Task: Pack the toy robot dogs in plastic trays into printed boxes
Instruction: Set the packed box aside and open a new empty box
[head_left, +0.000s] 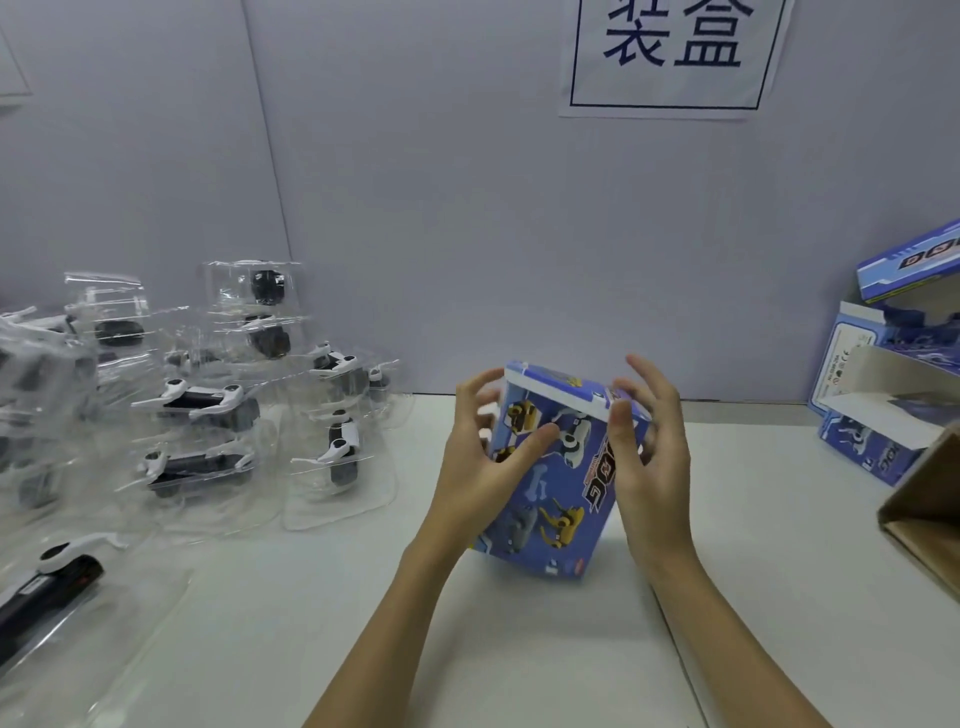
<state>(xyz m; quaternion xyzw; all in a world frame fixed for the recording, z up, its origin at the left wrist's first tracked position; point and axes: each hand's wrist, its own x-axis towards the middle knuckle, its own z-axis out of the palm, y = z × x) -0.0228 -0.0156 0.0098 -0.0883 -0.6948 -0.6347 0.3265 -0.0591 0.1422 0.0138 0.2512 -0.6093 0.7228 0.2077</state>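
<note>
The box (558, 467) is held upright near the middle of the worktop (519, 649), its lower end on or just above the surface; which cannot be told. It is gripped from both sides: the left hand (480, 457) is curled round its left edge with the thumb laid across the printed front, and the right hand (649, 452) is pressed against its right edge with the fingers bent over the top flap, which appears nearly or fully shut.

The box is judged to be thin printed card, light even when filled, stiff along its folded edges but easily dented on the broad faces. It is best taken by the side edges or corners, as it is here. The glossy print may be a little slippery.

The trays (218, 415) piled towards the left edge of the worktop are judged to be thin, clear, springy plastic, prone to sliding on one another, and best lifted by their flat rims rather than by the dogs' slender white legs.

Whether a tray is already inside the held box cannot be seen. The tray outlines are hard to trace through the glare. More boxes (893, 384) at the right edge and a brown carton (930, 499) are cut off by the frame.
</note>
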